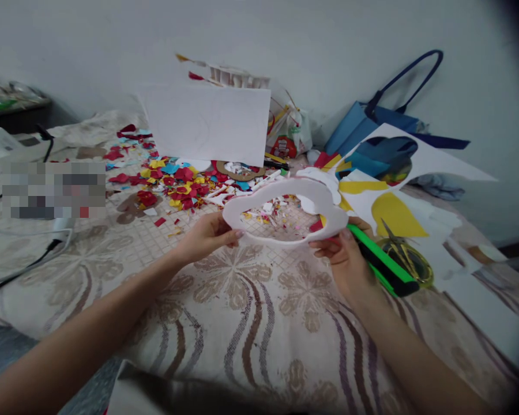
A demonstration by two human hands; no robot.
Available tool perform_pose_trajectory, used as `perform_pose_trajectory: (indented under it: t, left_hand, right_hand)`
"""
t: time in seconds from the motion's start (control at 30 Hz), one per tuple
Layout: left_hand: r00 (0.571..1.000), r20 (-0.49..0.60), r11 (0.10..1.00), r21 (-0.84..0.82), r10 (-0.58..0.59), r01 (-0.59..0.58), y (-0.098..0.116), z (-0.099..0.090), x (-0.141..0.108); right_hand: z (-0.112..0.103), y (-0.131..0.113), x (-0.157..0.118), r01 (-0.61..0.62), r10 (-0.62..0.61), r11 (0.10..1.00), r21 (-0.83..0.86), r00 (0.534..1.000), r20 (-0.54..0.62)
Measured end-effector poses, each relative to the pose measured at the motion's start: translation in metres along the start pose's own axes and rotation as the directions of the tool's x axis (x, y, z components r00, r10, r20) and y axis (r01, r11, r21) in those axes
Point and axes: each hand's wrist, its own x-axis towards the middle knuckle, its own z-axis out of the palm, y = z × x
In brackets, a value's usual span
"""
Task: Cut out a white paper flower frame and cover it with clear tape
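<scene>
A white cloud-shaped foam frame [281, 189] with a cut-out middle is held up above the patterned tablecloth [225, 300]. My left hand [207, 233] pinches its left end between thumb and fingers. At its right end my right hand [343, 248] grips the lower edge, thumb in front. Close beside the right hand lies a green and black box cutter [383, 262]. Through the opening I see small scraps on the cloth. Gold-handled scissors [400, 251] rest right of the cutter, over a roll of tape [424, 271].
Red, yellow and blue scraps [185, 184] are heaped behind the frame. A white board [207, 124] stands upright at the back. At right lie a white sheet with a cloud-shaped hole [441, 155], yellow pieces [395, 216] and a blue bag [350, 127]. Cables [47, 253] run along the left.
</scene>
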Motion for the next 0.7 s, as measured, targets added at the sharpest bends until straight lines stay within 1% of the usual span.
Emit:
perform_pose_trajectory:
  t: [0.1, 0.17, 0.2, 0.27, 0.3, 0.37, 0.43, 0.5, 0.57, 0.7]
  left_hand:
    - [0.999, -0.032, 0.973, -0.229, 0.029, -0.036, 0.0, -0.002, 0.003]
    - [0.999, -0.049, 0.94, -0.342, -0.006, -0.011, 0.0, -0.002, 0.004]
    - [0.997, -0.071, 0.932, -0.361, -0.036, 0.008, 0.001, -0.002, 0.004]
    - [0.988, -0.123, 0.937, -0.347, -0.096, 0.047, 0.002, -0.002, 0.002]
    - [0.983, -0.144, 0.94, -0.336, -0.112, 0.057, 0.003, -0.002, 0.001]
    - [0.979, -0.165, 0.946, -0.317, -0.123, 0.065, 0.004, -0.002, 0.0]
    - [0.976, -0.176, 0.95, -0.305, -0.124, 0.066, 0.003, -0.002, 0.0]
    - [0.971, -0.2, 0.952, -0.298, -0.131, 0.067, 0.002, -0.003, 0.001]
    - [0.967, -0.207, 0.95, -0.301, -0.146, 0.079, 0.0, -0.003, 0.002]
    - [0.972, -0.175, 0.933, -0.349, -0.158, 0.089, -0.002, -0.002, 0.003]
  right_hand:
    - [-0.004, 0.0, 0.001, 0.015, -0.015, 1.0, 0.014, 1.0, 0.026]
    - [-0.003, 0.001, -0.001, 0.03, -0.03, 1.0, -0.005, 0.998, 0.056]
    - [-0.003, 0.002, -0.002, 0.042, -0.04, 0.999, -0.031, 0.997, 0.073]
    - [-0.001, 0.006, -0.004, 0.106, -0.094, 0.988, -0.111, 0.99, 0.105]
    - [0.0, 0.008, -0.004, 0.162, -0.145, 0.975, -0.153, 0.982, 0.119]
    - [0.0, 0.013, -0.004, 0.277, -0.248, 0.934, -0.226, 0.957, 0.148]
    - [-0.001, 0.017, -0.004, 0.345, -0.303, 0.898, -0.274, 0.935, 0.182]
    - [-0.002, 0.018, -0.005, 0.36, -0.313, 0.882, -0.303, 0.93, 0.194]
    - [-0.003, 0.019, -0.005, 0.358, -0.314, 0.873, -0.331, 0.932, 0.181]
    - [-0.005, 0.021, -0.005, 0.355, -0.32, 0.87, -0.341, 0.935, 0.155]
